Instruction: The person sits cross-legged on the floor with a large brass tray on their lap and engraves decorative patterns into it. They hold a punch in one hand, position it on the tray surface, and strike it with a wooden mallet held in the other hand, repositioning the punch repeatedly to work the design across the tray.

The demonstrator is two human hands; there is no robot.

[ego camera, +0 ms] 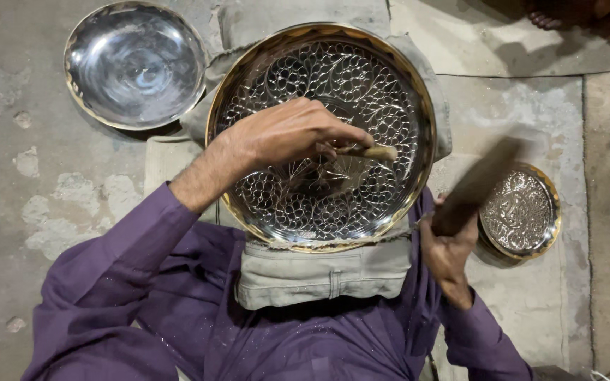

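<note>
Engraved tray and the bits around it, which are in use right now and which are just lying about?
In use: engraved tray, punch in left hand, dark mallet in right hand, grey cushion.
Lying about: plain silver dish, small patterned plate.

The large tray (404,92) is seen in bright silver with a gold-coloured rim, its face covered by an engraved pattern of scrolling vines, leaves and grape-like clusters. A plain silver bowl (134,65) (unpatterned, mirror-smooth) is edged in gold as well. The small plate (520,212) is worked in a dense silver floral pattern inside a brass-yellow rim. The mallet (476,185) is shown dark brown, the chisel (370,151) pale tan. Sleeves (128,282) are coloured purple, the cushion (319,271) grey-beige, the floor (8,176) mottled grey.
</note>
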